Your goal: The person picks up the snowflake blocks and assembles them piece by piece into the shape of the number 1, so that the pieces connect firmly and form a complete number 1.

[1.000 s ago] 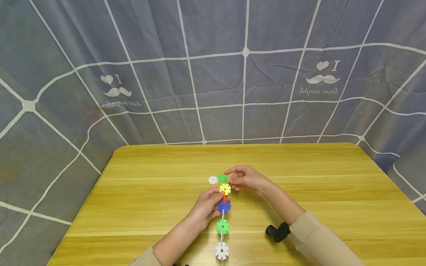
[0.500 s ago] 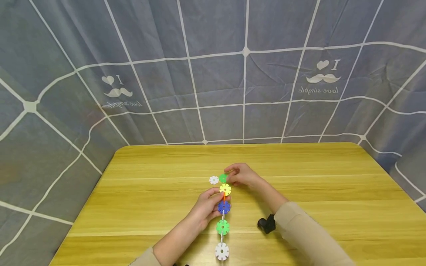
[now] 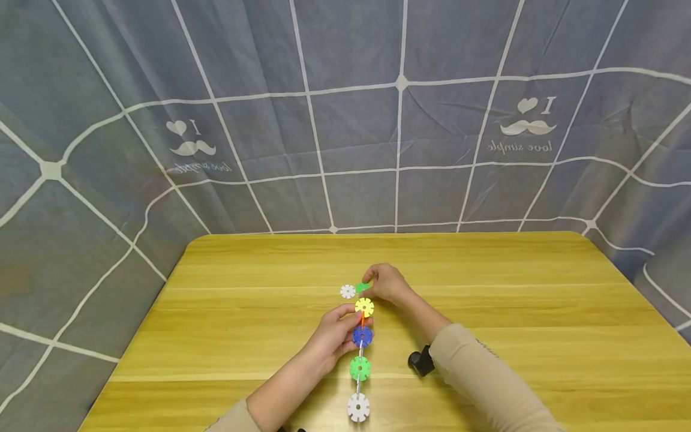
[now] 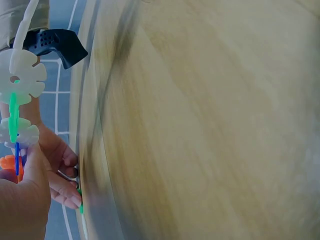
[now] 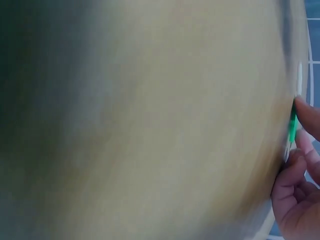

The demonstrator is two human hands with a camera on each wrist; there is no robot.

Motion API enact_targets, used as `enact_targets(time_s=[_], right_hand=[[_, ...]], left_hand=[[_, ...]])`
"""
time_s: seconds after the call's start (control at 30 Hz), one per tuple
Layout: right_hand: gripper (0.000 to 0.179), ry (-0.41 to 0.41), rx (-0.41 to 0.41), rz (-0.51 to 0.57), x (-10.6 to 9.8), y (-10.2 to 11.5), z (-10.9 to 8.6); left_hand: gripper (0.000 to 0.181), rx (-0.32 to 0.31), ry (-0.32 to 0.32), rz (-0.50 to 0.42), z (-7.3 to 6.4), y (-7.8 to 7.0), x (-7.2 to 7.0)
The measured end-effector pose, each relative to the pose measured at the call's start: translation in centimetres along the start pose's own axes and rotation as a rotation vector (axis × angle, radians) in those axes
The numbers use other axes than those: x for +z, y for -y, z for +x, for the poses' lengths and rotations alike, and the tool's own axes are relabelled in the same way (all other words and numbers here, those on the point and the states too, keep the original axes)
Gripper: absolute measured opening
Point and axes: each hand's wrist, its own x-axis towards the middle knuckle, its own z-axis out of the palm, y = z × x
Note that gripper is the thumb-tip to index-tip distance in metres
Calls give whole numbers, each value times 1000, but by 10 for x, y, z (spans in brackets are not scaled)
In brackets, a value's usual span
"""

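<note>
My left hand [image 3: 336,336] holds a chain of interlocking notched plastic discs, its fingers around the orange disc [image 3: 363,319], which shows edge-on. Beyond that sits the yellow disc [image 3: 364,307]; toward me run the blue disc [image 3: 362,336], a green disc [image 3: 360,368] and a white disc [image 3: 358,407], with edge-on discs linking them. My right hand [image 3: 390,284] pinches a loose green disc [image 3: 362,288] by its edges at the tabletop, partly covering it. In the right wrist view that green disc [image 5: 293,125] stands between thumb and fingers. A loose white disc [image 3: 348,291] lies just left of it.
A wooden table [image 3: 259,270] spreads beneath both hands. Behind it hangs a grey curtain [image 3: 356,132] with white grid lines. The black wrist device [image 3: 422,361] sits beside the right sleeve [image 3: 480,366].
My right hand has moved left onto the loose green disc, and its fingers have closed on the edges. The right forearm has swung left. The left hand and chain stay almost still.
</note>
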Motion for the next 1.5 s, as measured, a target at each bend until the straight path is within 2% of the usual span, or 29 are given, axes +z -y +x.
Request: enact_targets(time_s=[0.1,0.2,0.47,0.73,1.0,1.3,1.5], right_hand=[[28,9,0,-20,-2,2,-1],[29,28,0,12,-5,1,-2],[24,115,38,209,-15,-8,-8],[26,192,3,376,-24,-19,-14],[28,232,8,510,-35,-19,-20],[26,283,-62,591,-42,-10,-32],[25,321,-81,635,-42,-5,-38]], left_hand=[[24,0,0,-5,0,0,0],[24,4,2,-4,0,-1,0],[25,-1,-2,10,-1,-2,1],[23,-20,-24,16,0,-3,2],[23,-24,-39,-2,1,-4,3],[21,-18,-32,-9,1,-4,5],[22,-23,-31,-1,2,-4,5]])
